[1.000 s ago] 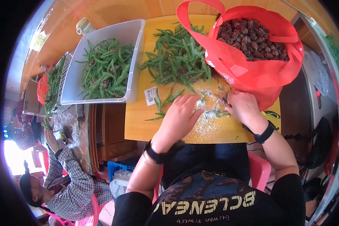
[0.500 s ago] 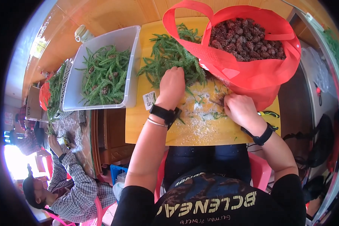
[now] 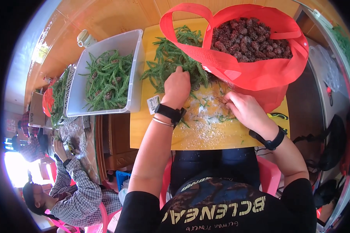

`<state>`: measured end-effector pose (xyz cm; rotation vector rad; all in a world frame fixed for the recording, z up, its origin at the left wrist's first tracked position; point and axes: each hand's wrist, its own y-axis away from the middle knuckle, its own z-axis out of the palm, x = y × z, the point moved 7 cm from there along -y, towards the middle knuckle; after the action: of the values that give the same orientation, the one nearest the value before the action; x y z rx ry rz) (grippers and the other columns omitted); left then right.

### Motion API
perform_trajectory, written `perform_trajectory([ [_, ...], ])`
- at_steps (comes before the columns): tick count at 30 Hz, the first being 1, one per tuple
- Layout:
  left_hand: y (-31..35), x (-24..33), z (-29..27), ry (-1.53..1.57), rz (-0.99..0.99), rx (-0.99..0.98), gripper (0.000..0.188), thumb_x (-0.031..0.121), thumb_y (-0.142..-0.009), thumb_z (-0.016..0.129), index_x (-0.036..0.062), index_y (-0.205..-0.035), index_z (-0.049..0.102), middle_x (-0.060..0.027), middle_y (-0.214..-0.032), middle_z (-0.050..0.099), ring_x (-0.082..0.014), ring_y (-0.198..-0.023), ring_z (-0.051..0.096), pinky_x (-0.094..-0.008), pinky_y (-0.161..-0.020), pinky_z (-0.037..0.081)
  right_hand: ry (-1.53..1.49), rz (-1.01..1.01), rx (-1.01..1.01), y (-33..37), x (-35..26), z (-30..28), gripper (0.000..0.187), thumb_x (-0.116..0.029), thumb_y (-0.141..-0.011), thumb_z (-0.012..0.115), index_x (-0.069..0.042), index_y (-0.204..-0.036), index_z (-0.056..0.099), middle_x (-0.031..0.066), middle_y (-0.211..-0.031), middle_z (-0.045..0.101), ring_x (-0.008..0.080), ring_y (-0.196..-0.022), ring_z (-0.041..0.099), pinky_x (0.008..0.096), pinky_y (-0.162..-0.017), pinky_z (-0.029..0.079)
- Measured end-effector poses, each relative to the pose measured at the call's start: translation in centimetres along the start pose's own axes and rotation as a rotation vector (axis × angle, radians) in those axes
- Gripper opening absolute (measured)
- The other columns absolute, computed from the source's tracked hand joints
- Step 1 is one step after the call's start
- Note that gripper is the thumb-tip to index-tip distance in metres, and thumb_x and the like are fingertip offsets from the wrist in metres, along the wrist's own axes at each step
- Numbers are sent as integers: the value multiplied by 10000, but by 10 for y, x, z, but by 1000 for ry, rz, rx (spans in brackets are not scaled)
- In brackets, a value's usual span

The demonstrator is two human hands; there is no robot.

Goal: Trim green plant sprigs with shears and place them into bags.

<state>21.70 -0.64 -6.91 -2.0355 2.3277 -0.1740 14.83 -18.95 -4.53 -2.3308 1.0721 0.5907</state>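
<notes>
My left hand (image 3: 177, 86) is curled into the near side of a pile of green pine sprigs (image 3: 159, 66), closed on the sprigs, its fingertips hidden among the needles. Over the yellow board (image 3: 155, 136), my right hand (image 3: 243, 106) has thumb and fingers brought together. Whatever sits in that pinch is too small to make out; thin brown bits lie close by. White grains (image 3: 208, 130) and green scraps are strewn between the two hands. Just beyond the right hand, a red bag (image 3: 256, 77) holds many dark brown pine cones (image 3: 251, 40).
A clear plastic bin (image 3: 137, 77) with sprigs and cones stands left of the board. Green-handled pliers (image 3: 278, 115) lie at the board's right edge, and a white label (image 3: 153, 104) at its left. Farther left, a co-worker in a checked shirt (image 3: 81, 194) works at another table.
My right hand has shifted slightly up and left, its fingers less tightly curled. The left hand has stayed in the pile, moving a little. The bag and bin appear slightly shifted with the view.
</notes>
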Motion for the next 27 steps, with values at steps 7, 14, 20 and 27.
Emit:
perform_trajectory([
  [7, 1, -3, 8, 102, 63, -45, 143, 3, -761, 482, 21, -877, 562, -188, -885, 566, -354, -850, 590, -443, -719, 485, -50, 7, -41, 7, -6, -7, 102, -39, -797, 575, -17, -879, 518, 153, -804, 608, 351, -767, 598, 409, -644, 475],
  [14, 1, -9, 11, 75, 99, 24, 113, 31, -770, 520, -6, -745, 624, -228, -994, 546, -353, -782, 628, -408, -677, 533, -39, 76, -44, 10, -12, -14, 106, -78, -798, 606, -47, -892, 566, 137, -712, 612, 313, -653, 605, 375, -575, 468],
  [20, 3, -4, 1, 56, 48, 45, 126, 33, -738, 573, -13, -854, 578, -222, -987, 552, -358, -765, 629, -406, -668, 533, -128, 111, -39, 12, -10, -15, 105, -145, -819, 593, -69, -887, 571, 150, -683, 601, 347, -654, 594, 426, -577, 462],
  [27, 15, -10, -37, 124, -4, 169, 197, 43, -708, 643, 46, -889, 565, -112, -810, 599, -305, -714, 629, -392, -580, 501, -61, 79, -30, 16, -14, -16, 92, -85, -807, 613, -38, -878, 577, 129, -682, 602, 273, -599, 602, 330, -547, 457],
])
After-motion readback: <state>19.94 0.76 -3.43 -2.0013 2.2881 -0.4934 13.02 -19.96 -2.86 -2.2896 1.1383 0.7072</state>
